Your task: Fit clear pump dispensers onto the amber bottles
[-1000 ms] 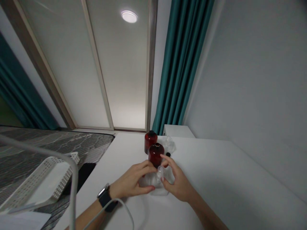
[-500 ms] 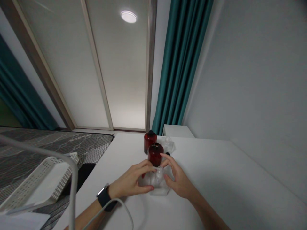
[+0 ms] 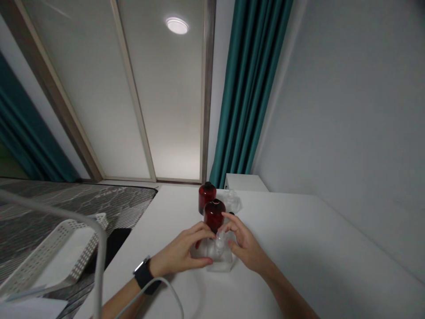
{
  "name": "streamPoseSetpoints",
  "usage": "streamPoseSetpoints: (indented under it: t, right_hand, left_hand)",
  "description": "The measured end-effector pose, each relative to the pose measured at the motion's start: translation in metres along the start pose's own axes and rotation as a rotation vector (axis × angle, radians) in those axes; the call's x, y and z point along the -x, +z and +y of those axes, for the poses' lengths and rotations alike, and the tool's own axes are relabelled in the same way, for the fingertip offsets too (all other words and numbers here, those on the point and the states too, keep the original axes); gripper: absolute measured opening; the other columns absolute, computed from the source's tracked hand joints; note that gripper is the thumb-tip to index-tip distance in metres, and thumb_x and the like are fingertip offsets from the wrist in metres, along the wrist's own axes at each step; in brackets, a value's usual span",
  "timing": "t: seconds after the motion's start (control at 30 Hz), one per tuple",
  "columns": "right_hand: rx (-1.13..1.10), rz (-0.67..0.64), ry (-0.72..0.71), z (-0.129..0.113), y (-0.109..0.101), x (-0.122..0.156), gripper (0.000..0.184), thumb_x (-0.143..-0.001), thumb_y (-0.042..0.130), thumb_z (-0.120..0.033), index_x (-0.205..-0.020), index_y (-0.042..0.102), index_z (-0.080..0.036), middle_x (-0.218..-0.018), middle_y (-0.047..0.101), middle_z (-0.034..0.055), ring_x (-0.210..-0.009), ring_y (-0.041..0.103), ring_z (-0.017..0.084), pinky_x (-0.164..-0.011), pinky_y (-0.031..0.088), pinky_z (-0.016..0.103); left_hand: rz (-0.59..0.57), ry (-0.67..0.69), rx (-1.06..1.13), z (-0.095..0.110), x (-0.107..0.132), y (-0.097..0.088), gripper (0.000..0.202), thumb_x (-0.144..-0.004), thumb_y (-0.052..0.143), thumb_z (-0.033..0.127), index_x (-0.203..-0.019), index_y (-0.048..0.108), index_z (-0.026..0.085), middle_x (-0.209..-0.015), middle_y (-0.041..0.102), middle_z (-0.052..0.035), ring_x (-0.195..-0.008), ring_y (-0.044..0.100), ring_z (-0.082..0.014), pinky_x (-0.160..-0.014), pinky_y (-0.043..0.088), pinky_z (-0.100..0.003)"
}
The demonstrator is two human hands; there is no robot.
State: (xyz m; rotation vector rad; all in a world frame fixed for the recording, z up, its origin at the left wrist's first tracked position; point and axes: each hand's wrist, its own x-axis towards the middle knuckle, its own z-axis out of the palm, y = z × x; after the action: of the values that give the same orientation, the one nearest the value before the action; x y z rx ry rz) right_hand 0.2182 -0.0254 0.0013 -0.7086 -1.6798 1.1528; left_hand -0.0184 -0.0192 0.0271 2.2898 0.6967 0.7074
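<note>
Head view: clear plastic piece (image 3: 219, 259) sits on white table (image 3: 285, 274), before dark-red bottle (image 3: 214, 215). Left hand (image 3: 186, 249) beside it, thumb and fingers wide, hold unclear. Right hand (image 3: 245, 246): thumb parted from fingers.

What looks like a room in a home — long teal curtains (image 3: 249, 97) hang either side of tall frosted panel doors (image 3: 169, 110), a patterned grey floor covering (image 3: 119, 197) spreads at left, and a white perforated basket (image 3: 43, 245) sits near a plain white worktop (image 3: 315, 248).
</note>
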Motion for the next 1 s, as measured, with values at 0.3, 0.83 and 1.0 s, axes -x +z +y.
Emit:
streamPoseSetpoints:
  t: [0.3, 0.83, 1.0]
  right_hand:
    - [-0.031, -0.013, 0.006, -0.0009, -0.0012, 0.0002, 0.058, -0.091, 0.056, -0.02, -0.144, 0.036, -0.029, -0.098, 0.061, 0.0022, -0.11, 0.059, 0.021, -0.109, 0.035, 0.046]
    - [0.075, -0.087, -0.016, 0.0034, -0.004, 0.0031, 0.06, -0.09, 0.064, -0.034, -0.145, 0.039, -0.029, -0.109, 0.059, 0.0046, -0.114, 0.057, 0.023, -0.112, 0.033, 0.047]
    - [0.026, -0.125, 0.009, 0.0023, -0.0026, 0.0023, 0.068, -0.09, 0.065, -0.041, -0.149, 0.033, -0.027, -0.114, 0.062, 0.0073, -0.117, 0.057, 0.024, -0.111, 0.033, 0.048]
  left_hand:
    - [-0.002, 0.003, 0.01, 0.0007, -0.0002, -0.0004, 0.041, -0.085, 0.074, 0.031, -0.122, 0.059, 0.024, -0.118, 0.059, -0.0081, -0.105, 0.058, -0.0227, -0.088, 0.048, -0.033]
    - [0.035, -0.068, 0.061, -0.0026, -0.0014, 0.0017, 0.044, -0.077, 0.079, 0.029, -0.115, 0.058, 0.022, -0.112, 0.059, -0.0058, -0.088, 0.055, -0.0179, -0.075, 0.045, -0.027]
    - [0.041, -0.084, 0.121, -0.0054, -0.0017, 0.0028, 0.042, -0.075, 0.08, 0.026, -0.11, 0.056, 0.021, -0.114, 0.058, -0.0047, -0.087, 0.053, -0.0164, -0.072, 0.043, -0.026]
